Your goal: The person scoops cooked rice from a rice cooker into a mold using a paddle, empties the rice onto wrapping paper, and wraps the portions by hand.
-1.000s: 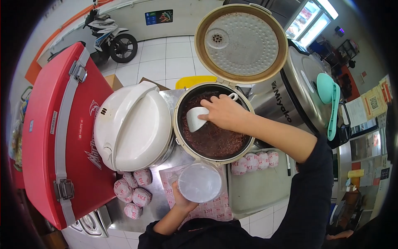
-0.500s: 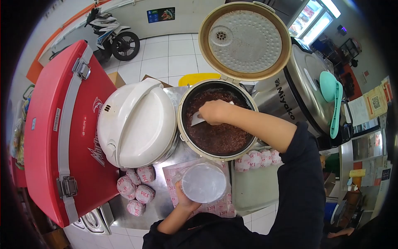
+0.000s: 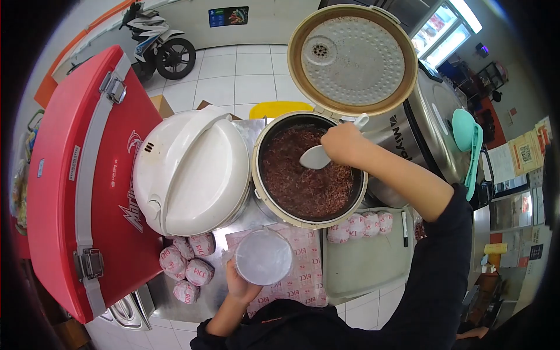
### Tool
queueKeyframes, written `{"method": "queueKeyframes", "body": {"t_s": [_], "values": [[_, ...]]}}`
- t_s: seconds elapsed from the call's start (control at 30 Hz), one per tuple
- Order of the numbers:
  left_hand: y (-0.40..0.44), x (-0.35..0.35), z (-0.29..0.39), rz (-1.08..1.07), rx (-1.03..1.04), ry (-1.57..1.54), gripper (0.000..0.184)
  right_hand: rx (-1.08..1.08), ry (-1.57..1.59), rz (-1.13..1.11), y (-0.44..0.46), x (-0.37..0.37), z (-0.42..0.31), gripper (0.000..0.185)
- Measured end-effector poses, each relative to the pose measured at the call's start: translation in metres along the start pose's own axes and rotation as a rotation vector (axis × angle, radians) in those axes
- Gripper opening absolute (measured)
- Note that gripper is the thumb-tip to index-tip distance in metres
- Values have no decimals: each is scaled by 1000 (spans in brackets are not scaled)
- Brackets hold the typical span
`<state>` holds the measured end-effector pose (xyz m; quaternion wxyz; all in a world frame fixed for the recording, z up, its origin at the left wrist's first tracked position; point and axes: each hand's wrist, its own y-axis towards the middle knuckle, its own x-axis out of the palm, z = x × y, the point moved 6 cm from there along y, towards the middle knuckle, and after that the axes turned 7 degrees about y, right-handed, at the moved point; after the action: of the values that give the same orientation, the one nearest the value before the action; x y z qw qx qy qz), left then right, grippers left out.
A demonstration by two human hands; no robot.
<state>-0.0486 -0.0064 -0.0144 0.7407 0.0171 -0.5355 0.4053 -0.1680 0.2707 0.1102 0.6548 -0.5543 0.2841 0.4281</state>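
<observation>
My right hand (image 3: 345, 143) is closed around the handle of a white rice paddle (image 3: 315, 157), whose blade dips into dark reddish-brown rice (image 3: 297, 186). That rice lies in the pot of an open rice cooker (image 3: 259, 192), its round lid (image 3: 356, 61) raised behind. Low in front of the cooker, my left hand (image 3: 242, 284) grips a round translucent plastic bowl (image 3: 264, 256) by its side, fingers partly hidden behind it. The bowl looks empty. Beneath it lies printed wrapping paper (image 3: 306, 274) marked RICE.
Several wrapped rice portions (image 3: 199, 272) sit left of the paper, more (image 3: 356, 227) on a tray (image 3: 361, 262) with a marker (image 3: 405, 228). A closed white cooker (image 3: 195, 175) and red cooler box (image 3: 87, 175) stand left; a Miyako cooker (image 3: 396, 137) with a turquoise ladle (image 3: 465, 131) stands right.
My right hand has shifted right and up, and the paddle blade now shows more fully over the rice. The bowl in my left hand has moved left. The camera view has shifted slightly.
</observation>
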Motion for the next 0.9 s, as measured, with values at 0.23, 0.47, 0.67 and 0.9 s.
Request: {"method": "queueKeyframes", "body": {"t_s": [0.23,0.47,0.67,0.9], "values": [[22,9,13,-27,42,68,60,-100,260,-58,24,61,-11,23],[37,26,22,-65,85,-4,57,-356,579,-59,22,76,-24,34],[16,36,41,70,207,196,60,-284,703,-128,1,62,-4,31],[49,84,52,254,418,644,58,75,546,131,-61,-22,43,23]]}}
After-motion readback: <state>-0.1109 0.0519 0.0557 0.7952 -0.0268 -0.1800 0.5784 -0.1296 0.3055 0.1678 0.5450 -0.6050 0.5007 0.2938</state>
